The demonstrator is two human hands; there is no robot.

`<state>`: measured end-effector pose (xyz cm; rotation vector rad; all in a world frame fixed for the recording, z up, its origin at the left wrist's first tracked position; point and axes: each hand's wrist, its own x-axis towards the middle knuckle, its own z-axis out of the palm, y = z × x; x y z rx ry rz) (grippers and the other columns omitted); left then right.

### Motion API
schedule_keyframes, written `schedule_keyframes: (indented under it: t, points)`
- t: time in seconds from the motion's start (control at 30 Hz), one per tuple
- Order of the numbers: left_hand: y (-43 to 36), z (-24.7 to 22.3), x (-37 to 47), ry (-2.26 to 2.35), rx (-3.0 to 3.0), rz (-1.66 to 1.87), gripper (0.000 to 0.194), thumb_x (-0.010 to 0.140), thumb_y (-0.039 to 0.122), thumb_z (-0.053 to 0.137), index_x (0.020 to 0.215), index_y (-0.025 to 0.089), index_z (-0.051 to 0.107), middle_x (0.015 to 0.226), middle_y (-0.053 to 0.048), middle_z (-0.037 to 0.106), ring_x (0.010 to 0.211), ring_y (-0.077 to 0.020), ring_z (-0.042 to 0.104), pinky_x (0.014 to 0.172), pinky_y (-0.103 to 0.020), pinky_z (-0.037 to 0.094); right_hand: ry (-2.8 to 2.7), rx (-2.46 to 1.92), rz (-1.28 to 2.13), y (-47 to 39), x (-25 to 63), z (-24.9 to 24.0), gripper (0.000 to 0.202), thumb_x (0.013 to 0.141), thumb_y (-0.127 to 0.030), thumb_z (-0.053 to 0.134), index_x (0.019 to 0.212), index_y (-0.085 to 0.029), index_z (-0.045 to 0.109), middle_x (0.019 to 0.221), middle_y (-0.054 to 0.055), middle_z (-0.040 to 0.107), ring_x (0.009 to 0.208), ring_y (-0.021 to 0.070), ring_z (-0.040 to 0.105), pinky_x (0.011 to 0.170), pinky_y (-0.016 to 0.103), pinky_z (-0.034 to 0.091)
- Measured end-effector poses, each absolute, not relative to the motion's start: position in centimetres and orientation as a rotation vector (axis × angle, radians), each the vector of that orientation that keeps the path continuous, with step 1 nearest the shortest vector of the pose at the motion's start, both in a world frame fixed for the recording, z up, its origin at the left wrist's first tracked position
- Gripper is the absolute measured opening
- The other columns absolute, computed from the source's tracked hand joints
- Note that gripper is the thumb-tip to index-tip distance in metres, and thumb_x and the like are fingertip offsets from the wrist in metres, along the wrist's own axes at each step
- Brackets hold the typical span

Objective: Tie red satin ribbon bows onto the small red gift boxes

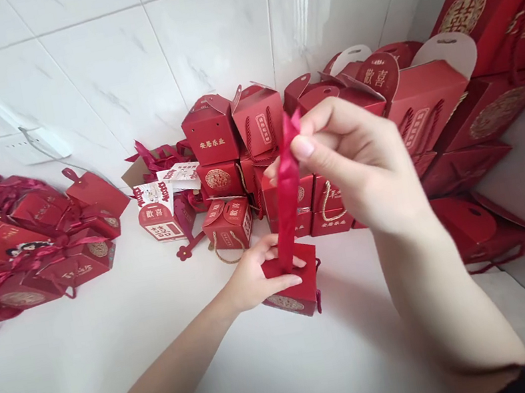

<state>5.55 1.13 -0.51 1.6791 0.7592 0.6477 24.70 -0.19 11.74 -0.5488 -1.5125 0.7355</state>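
Right hand, pinched closed: we are raising ribbon above gift box; left hand, half-open: steadying box, next pull needing even tension.

Shiny satin-like ribbon, smooth glossy wall tiles

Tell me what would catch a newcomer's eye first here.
Probably the shiny crimson ribbon, pinched high in the right hand and running down to the small red cardboard box under the left hand. Behind, red gift boxes with gold print line the white marbled tile wall. A heap of ribboned red boxes lies far left.
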Motion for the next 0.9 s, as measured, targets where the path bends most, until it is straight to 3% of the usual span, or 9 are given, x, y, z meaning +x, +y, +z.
schedule_keyframes:
  t: [0.2, 0.4, 0.6, 0.8, 0.9]
  points:
    - [1.8, -0.6, 5.6, 0.742, 1.756, 0.682, 0.040, 0.069, 0.026, 0.081, 0.105, 0.017, 0.064, 0.107, -0.009, 0.073, 0.108, -0.0263, 0.066, 0.098, -0.042, 0.052, -1.673, -0.621, 0.559, -1.4, 21.2, 13.5, 0.013, 0.095, -0.026, 0.054, 0.083, -0.023, 0.054, 0.080, -0.001, 0.064, 0.073, 0.0166, 0.066, 0.065, 0.030, 0.057]
    - [1.9, -0.9, 5.5, 0.689, 1.640, 0.635, 0.044, 0.072, 0.024, 0.079, 0.110, 0.016, 0.059, 0.115, -0.012, 0.070, 0.111, -0.0265, 0.066, 0.094, -0.041, 0.054, -1.469, -0.616, 0.560, -1.4, 23.1, 12.5, 0.009, 0.095, -0.023, 0.053, 0.086, -0.024, 0.054, 0.078, -0.001, 0.067, 0.077, 0.0191, 0.070, 0.061, 0.029, 0.057]
    - [2.0, -0.9, 5.3, 0.551, 1.531, 0.663, 0.028, 0.082, 0.018, 0.070, 0.103, 0.017, 0.051, 0.112, -0.014, 0.072, 0.111, -0.0261, 0.066, 0.092, -0.044, 0.053, -1.447, -0.744, 0.500, -2.2, 24.7, 13.2, 0.013, 0.092, -0.020, 0.059, 0.080, -0.024, 0.056, 0.075, -0.001, 0.069, 0.077, 0.0209, 0.072, 0.062, 0.031, 0.058]
    - [2.1, -0.8, 5.2, 0.562, 1.639, 0.660, 0.036, 0.077, 0.018, 0.075, 0.108, 0.015, 0.057, 0.111, -0.014, 0.072, 0.110, -0.0257, 0.066, 0.094, -0.042, 0.053, -1.431, -0.738, 0.552, -2.5, 24.4, 13.4, 0.017, 0.093, -0.013, 0.054, 0.079, -0.024, 0.054, 0.076, -0.002, 0.067, 0.082, 0.0203, 0.072, 0.061, 0.031, 0.060]
    - [2.4, -1.1, 5.1, 0.565, 1.730, 0.691, 0.031, 0.076, 0.020, 0.076, 0.104, 0.014, 0.064, 0.112, -0.014, 0.072, 0.109, -0.0255, 0.066, 0.097, -0.040, 0.051, -1.442, -0.745, 0.510, -2.6, 24.4, 13.2, 0.017, 0.094, -0.014, 0.054, 0.080, -0.023, 0.053, 0.080, -0.002, 0.067, 0.084, 0.0199, 0.072, 0.059, 0.029, 0.059]
